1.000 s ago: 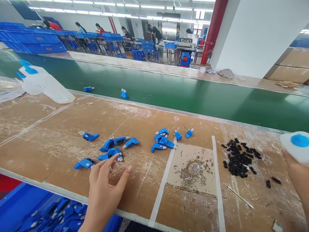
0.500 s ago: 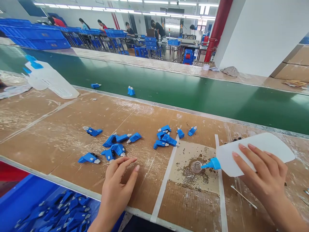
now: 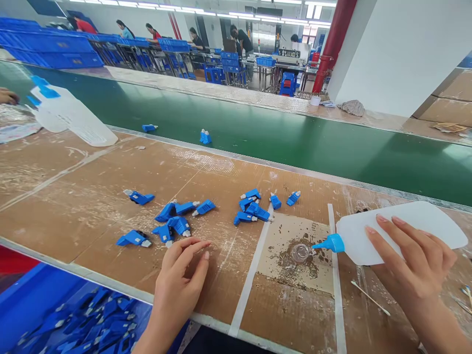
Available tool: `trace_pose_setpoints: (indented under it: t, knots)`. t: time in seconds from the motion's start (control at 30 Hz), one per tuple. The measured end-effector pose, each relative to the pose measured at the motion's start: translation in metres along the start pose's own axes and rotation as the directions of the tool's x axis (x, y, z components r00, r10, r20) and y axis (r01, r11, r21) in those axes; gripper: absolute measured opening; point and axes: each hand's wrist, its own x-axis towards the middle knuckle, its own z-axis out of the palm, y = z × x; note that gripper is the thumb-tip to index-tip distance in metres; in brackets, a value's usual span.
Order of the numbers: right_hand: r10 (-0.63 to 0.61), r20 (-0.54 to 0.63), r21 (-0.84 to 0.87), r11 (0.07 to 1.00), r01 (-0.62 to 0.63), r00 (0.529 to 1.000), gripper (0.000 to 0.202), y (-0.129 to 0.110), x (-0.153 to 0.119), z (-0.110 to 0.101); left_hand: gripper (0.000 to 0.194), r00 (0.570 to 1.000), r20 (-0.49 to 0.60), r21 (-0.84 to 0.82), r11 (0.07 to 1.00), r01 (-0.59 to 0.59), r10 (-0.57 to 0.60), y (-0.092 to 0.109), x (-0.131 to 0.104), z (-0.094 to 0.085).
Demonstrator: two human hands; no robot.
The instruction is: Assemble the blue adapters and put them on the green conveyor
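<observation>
My right hand (image 3: 413, 260) is wrapped round a white squeeze bottle (image 3: 398, 226) that lies tipped on its side, its blue nozzle (image 3: 332, 243) pointing left. The nozzle tip is just right of a small clear round dish (image 3: 300, 252) on a stained cardboard square (image 3: 280, 241). My left hand (image 3: 184, 275) rests over the table with thumb and fingers apart, holding nothing. Close to its fingertips lie several blue plastic parts with whitish tips (image 3: 179, 226). Another group of these blue parts (image 3: 254, 211) sits beside the cardboard's upper left corner.
A cotton swab (image 3: 369, 298) lies below the bottle. Two more white bottles (image 3: 84, 118) stand at far left, near another person's hand (image 3: 8, 96). A green conveyor belt (image 3: 258, 132) runs behind the table, carrying blue parts. Below left is a blue bin (image 3: 22, 314) of blue parts.
The bottle in my right hand has moved right, drawing its nozzle tip away from the clear dish. My left hand has barely moved. Another person's hand has appeared at far left.
</observation>
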Motion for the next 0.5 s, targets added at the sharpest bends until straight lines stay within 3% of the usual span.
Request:
trace_pose_setpoints:
  t: [0.2,0.5]
  knots:
    - [0.02,0.027,-0.02,1.0,-0.019,0.999,0.029,-0.0006,-0.0004,-0.0022,0.018,0.998,0.056,-0.006,0.999,0.033,-0.033,0.0012,0.0017,-0.0021]
    - [-0.001,0.04,-0.015,1.0,0.002,0.999,0.034,0.0018,0.0009,-0.001,0.019,0.999,0.029,-0.039,0.998,0.042,-0.041,0.0032,0.0038,-0.0017]
